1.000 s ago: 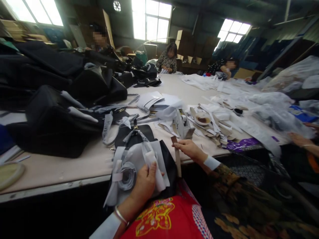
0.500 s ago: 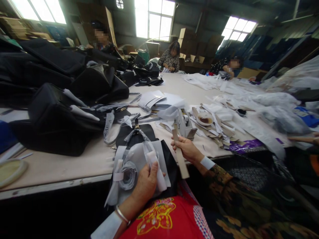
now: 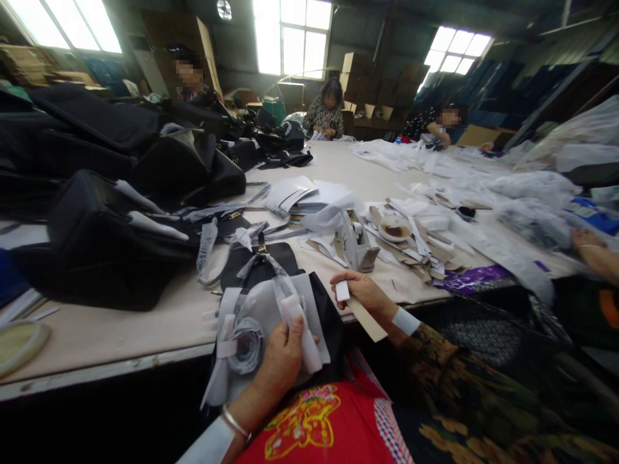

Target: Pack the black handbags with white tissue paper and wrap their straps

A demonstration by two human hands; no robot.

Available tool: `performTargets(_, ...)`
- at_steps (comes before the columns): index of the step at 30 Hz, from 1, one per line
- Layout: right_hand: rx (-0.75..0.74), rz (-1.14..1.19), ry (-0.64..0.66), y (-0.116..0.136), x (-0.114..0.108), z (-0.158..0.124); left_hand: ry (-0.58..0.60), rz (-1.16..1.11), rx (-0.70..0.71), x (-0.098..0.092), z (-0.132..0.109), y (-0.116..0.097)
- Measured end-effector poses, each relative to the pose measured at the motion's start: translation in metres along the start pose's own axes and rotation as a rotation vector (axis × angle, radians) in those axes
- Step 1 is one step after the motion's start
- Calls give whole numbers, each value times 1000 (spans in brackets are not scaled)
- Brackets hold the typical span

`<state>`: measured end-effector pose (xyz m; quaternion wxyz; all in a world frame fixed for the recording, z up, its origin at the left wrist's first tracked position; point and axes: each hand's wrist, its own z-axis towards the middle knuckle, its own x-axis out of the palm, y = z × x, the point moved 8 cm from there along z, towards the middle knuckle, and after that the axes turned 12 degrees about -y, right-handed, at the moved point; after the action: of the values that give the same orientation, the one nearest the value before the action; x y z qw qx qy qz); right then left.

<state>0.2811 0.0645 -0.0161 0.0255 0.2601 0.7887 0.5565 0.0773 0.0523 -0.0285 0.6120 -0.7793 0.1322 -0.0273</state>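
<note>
A black bag (image 3: 325, 303) leans at the table's front edge, its front covered by a sheet of white wrapping paper (image 3: 308, 290). A coil of plastic-wrapped strap (image 3: 246, 345) lies on that paper. My left hand (image 3: 285, 351) is closed round a white foam-wrapped strap (image 3: 291, 309) on the bag's right side, thumb on top. Just right of the bag, my right hand (image 3: 365, 293) pinches a beige cardboard strip (image 3: 367, 320), which slants down to the right. A small white piece (image 3: 342, 291) shows at the strip's upper end, by my fingertips.
A tape dispenser (image 3: 355, 245) stands beyond my right hand, beside a pile of cardboard strips (image 3: 425, 258) with a small dish (image 3: 395, 229) on it. Black bags (image 3: 111, 245) are heaped at left. White sheets (image 3: 309, 193) lie mid-table. Several co-workers sit around; one's arm (image 3: 597, 254) shows at right.
My right hand has turned the cardboard strip from nearly upright to a slant, and the white piece now shows at its top. My left hand keeps its grip. A co-worker's arm shows more at right.
</note>
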Motion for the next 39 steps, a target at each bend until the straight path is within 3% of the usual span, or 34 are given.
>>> performTargets(3,8,51,38,6,3,-3,6,-7,-1,-1,-1,-1)
performTargets(8,140,158,262,9,21,-18,13,-12,-9,0,0,0)
performTargets(16,39,155,405,16,41,-35,8,-46,-12,0,-1,-2)
performTargets(23,36,-207,315,-6,37,-41,15,-182,-84,3,-4,6)
performTargets(30,-118,-648,299,2,36,-48,8,-503,-270,10,-16,14)
performTargets(35,-39,-836,299,-7,39,-45,-3,-510,-233,7,-18,13)
performTargets(39,-252,-1042,264,6,46,-35,-32,-439,-151,3,-19,11)
